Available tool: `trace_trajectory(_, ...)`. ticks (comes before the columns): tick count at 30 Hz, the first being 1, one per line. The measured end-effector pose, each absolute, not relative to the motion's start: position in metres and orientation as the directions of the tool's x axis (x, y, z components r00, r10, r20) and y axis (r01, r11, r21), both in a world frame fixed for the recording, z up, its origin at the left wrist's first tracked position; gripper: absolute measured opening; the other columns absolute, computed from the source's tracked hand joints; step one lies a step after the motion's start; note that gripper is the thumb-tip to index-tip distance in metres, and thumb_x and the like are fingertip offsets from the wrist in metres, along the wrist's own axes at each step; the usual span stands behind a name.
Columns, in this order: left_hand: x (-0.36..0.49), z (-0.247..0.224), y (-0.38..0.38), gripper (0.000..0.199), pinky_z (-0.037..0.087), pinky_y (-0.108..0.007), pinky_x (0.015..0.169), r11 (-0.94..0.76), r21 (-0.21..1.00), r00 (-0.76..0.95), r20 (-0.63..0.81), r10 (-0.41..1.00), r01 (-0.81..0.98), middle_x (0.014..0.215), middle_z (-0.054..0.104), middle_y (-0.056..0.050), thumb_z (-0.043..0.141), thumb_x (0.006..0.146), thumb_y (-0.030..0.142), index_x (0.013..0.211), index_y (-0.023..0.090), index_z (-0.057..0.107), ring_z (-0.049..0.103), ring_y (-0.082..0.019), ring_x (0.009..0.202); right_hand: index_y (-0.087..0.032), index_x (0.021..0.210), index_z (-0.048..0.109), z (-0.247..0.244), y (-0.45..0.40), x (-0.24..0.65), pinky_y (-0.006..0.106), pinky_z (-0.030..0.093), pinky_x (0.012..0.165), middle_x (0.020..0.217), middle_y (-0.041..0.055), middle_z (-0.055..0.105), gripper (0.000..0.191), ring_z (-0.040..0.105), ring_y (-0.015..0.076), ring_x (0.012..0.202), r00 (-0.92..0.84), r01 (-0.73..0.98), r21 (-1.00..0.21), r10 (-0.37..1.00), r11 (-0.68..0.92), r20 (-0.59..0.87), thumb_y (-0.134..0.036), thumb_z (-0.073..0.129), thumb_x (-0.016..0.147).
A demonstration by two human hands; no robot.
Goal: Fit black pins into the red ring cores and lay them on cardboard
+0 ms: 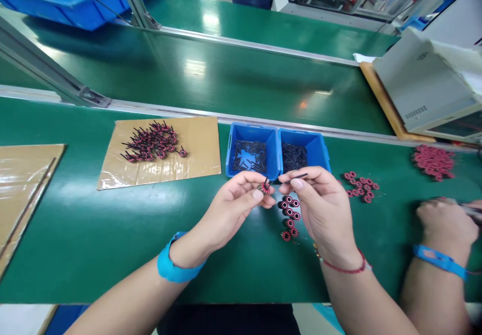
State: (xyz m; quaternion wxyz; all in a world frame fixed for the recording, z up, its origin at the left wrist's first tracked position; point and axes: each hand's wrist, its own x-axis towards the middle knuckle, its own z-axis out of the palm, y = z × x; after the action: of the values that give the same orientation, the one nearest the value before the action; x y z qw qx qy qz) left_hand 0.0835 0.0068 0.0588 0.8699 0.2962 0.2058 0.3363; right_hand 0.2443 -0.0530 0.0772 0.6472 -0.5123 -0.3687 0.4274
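Between the thumb and fingers of my left hand (pixel 235 202) is a small red-and-black wound ring coil (pixel 265 188), with a short dark piece standing up from it. My right hand (pixel 324 204) pinches a thin black tube (pixel 300 178), its tip pointing toward the coil. The two hands are close together, just in front of two blue bins. Short black tubes (pixel 250 155) lie in the left blue bin (pixel 234 146), and more fill the right blue bin (pixel 318 149). Several loose ring coils (pixel 289 212) lie on the green table between my hands.
On a cardboard sheet (pixel 196 149) sits a heap of coils with black tubes (pixel 154 141). More red coils (pixel 433 161) lie at the right, near a co-worker's hand (pixel 448 224). A metal rail (pixel 181 114) runs behind the bins; a grey machine (pixel 422 79) stands back right.
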Motion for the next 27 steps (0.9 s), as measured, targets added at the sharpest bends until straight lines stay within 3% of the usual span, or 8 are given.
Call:
trace_trajectory(7, 0.0835, 0.0584, 0.0062, 0.018, 0.053, -0.025, 0.079, 0.601, 0.66, 0.689, -0.171, 0.704, -0.451, 0.089, 0.072, -0.001, 0.076, 0.084, 0.021, 0.1, 0.018, 0.068, 0.071, -0.012, 0.079, -0.028, 0.094, 0.074, 0.0761, -0.0536, 0.2416, 0.023, 0.059, 0.074, 0.094, -0.0037, 0.078, 0.01, 0.073, 0.0091, 0.077, 0.335, -0.161, -0.982, 0.941, 0.097, 0.038, -0.019, 0.07, 0.091)
trace_trajectory(16, 0.0839, 0.0601, 0.0055, 0.019, 0.052, -0.03, 0.081, 0.615, 0.678, 0.69, -0.217, 0.691, -0.403, 0.093, 0.073, -0.005, 0.076, 0.082, 0.021, 0.097, 0.015, 0.067, 0.07, -0.015, 0.082, -0.028, 0.087, 0.076, 0.0704, -0.0499, 0.2474, 0.03, 0.053, 0.086, 0.095, -0.0006, 0.072, 0.016, 0.065, 0.0142, 0.094, 0.429, 0.07, -0.962, 0.863, 0.264, 0.268, -0.017, 0.065, 0.092)
trace_trajectory(20, 0.0839, 0.0597, 0.0075, 0.02, 0.052, -0.028, 0.082, 0.594, 0.675, 0.642, -0.227, 0.733, -0.439, 0.092, 0.072, -0.003, 0.078, 0.079, 0.018, 0.094, 0.016, 0.065, 0.07, -0.013, 0.081, -0.027, 0.084, 0.073, 0.0708, -0.0505, 0.2511, 0.03, 0.051, 0.078, 0.09, -0.0007, 0.068, 0.013, 0.064, 0.0132, 0.083, 0.438, 0.047, -0.974, 0.872, 0.221, 0.219, -0.016, 0.068, 0.09)
trace_trajectory(27, 0.0847, 0.0558, 0.0078, 0.026, 0.052, -0.026, 0.08, 0.489, 0.726, 0.563, -0.17, 0.809, -0.483, 0.089, 0.068, 0.001, 0.082, 0.075, 0.017, 0.091, 0.018, 0.062, 0.068, -0.01, 0.079, -0.025, 0.087, 0.076, 0.0701, -0.052, 0.2439, 0.026, 0.05, 0.063, 0.084, -0.0004, 0.069, 0.008, 0.064, 0.0108, 0.066, 0.284, -0.006, -0.999, 0.958, 0.048, 0.044, -0.023, 0.069, 0.09)
